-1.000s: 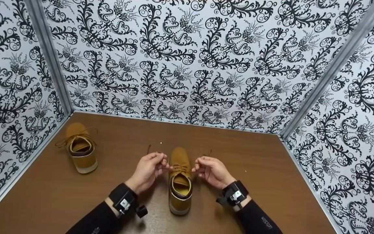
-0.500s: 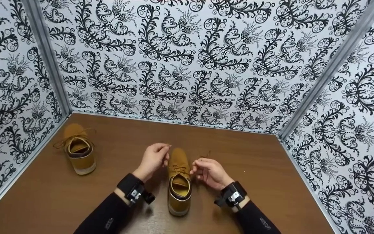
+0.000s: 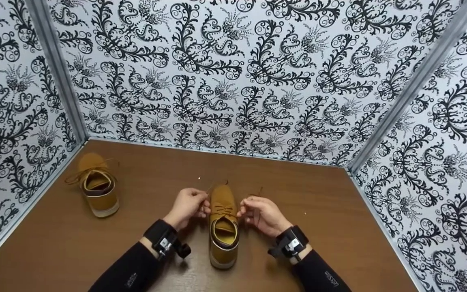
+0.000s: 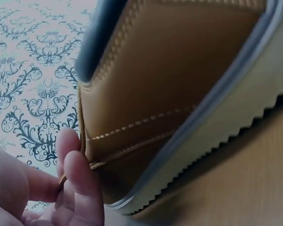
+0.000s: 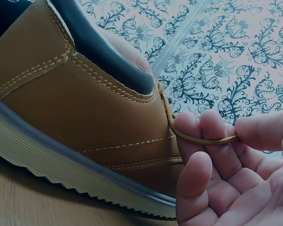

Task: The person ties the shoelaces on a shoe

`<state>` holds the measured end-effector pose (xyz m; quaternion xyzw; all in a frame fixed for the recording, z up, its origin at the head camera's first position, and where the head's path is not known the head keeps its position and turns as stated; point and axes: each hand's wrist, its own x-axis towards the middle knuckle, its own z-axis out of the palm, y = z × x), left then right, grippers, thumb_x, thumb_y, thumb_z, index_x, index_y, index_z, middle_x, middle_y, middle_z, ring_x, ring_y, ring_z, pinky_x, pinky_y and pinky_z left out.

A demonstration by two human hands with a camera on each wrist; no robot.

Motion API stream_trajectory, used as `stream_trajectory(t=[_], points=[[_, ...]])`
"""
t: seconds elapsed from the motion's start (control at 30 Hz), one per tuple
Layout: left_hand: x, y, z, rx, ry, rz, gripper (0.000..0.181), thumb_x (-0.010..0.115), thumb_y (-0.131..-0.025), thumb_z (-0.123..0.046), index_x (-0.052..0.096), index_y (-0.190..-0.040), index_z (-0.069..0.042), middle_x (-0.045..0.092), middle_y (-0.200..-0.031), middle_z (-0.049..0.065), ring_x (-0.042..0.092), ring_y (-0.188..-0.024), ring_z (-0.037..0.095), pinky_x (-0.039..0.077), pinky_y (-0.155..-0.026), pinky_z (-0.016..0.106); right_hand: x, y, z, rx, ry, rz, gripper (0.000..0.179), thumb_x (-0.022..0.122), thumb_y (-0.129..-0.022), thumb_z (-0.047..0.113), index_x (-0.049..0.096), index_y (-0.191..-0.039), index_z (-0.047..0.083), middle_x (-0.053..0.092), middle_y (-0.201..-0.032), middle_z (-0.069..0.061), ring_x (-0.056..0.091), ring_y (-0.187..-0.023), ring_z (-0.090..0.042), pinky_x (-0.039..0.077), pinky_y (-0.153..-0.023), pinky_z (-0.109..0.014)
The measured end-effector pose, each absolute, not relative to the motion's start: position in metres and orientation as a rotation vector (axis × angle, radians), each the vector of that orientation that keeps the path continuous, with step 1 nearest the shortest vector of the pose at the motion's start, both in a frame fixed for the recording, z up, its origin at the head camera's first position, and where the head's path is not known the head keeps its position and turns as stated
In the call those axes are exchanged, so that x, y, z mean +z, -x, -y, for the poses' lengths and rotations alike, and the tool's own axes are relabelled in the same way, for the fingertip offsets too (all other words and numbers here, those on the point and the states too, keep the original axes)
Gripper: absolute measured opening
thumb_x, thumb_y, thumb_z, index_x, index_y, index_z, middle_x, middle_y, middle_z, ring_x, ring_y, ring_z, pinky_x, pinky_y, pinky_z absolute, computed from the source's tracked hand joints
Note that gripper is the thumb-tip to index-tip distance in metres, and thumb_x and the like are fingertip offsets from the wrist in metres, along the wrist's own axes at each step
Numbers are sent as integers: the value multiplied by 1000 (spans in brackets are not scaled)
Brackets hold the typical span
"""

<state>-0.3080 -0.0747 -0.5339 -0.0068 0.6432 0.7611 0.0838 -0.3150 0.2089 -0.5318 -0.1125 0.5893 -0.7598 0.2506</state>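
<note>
A tan lace-up shoe (image 3: 223,256) stands on the table, toe pointing away, between both hands. My left hand (image 3: 188,207) is at its left side, thumb and fingers pinching a brown lace (image 4: 81,113) that runs down from the shoe's opening. On the other side, my right hand (image 3: 264,215) holds the other lace end (image 5: 203,141), which crosses the fingers and passes under the thumb. In the right wrist view this lace bends in a slack curve from the top eyelet. Lacing across the tongue (image 3: 223,210) shows in the head view.
The matching tan shoe (image 3: 101,198) stands at the back left of the brown table (image 3: 298,259), its laces loose around the collar. Patterned black-and-white panels (image 3: 217,81) with grey metal posts (image 3: 55,61) enclose the table's back and sides.
My left hand rose toward the shoe's toe, then came back down and slightly left beside the lacing, its lace end swinging over the toe. The right hand stayed nearly still.
</note>
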Motion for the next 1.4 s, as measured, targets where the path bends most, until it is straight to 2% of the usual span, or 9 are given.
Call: stream_trajectory(t=[0.2,0.4,0.6,0.83,1.1,1.4], points=[[-540,303,77,2256,115,-1815,21,56,-107,-2,69,-116,13,71,-78,7,71,-61,13,62,-56,26,-531,317,-211,-2091,301,-1585,20,56,-114,16,72,-105,11,77,-89,1,81,-90,-15,58,-70,-22],[-542,301,76,2231,84,-1873,23,61,-107,-4,70,-119,12,73,-78,7,70,-61,11,61,-54,25,-529,317,-212,-2175,286,-1562,20,56,-115,17,72,-110,7,78,-92,-1,81,-91,-17,59,-70,-23],[-543,301,76,2216,80,-1921,20,65,-106,-7,70,-115,10,74,-78,7,70,-60,10,58,-52,23,-528,318,-213,-2275,232,-1601,19,56,-114,16,73,-113,6,81,-94,-1,81,-92,-18,60,-73,-24],[-543,301,76,2186,72,-2002,21,68,-107,-11,71,-116,7,77,-80,7,72,-61,9,56,-50,21,-525,321,-216,-2380,142,-1657,17,57,-114,13,73,-110,8,79,-91,-1,78,-87,-16,56,-71,-24],[-543,302,77,2159,48,-2051,22,70,-107,-14,73,-117,5,76,-81,7,72,-61,10,54,-49,21,-523,324,-219,-2427,99,-1678,17,59,-113,13,70,-116,1,79,-91,-2,77,-85,-15,56,-69,-24],[-538,300,77,2141,-8,-2106,21,75,-103,-13,79,-113,5,76,-78,5,70,-58,9,48,-47,21,-525,325,-220,-2428,95,-1718,14,61,-112,14,74,-107,10,78,-90,-2,76,-84,-15,56,-69,-24]])
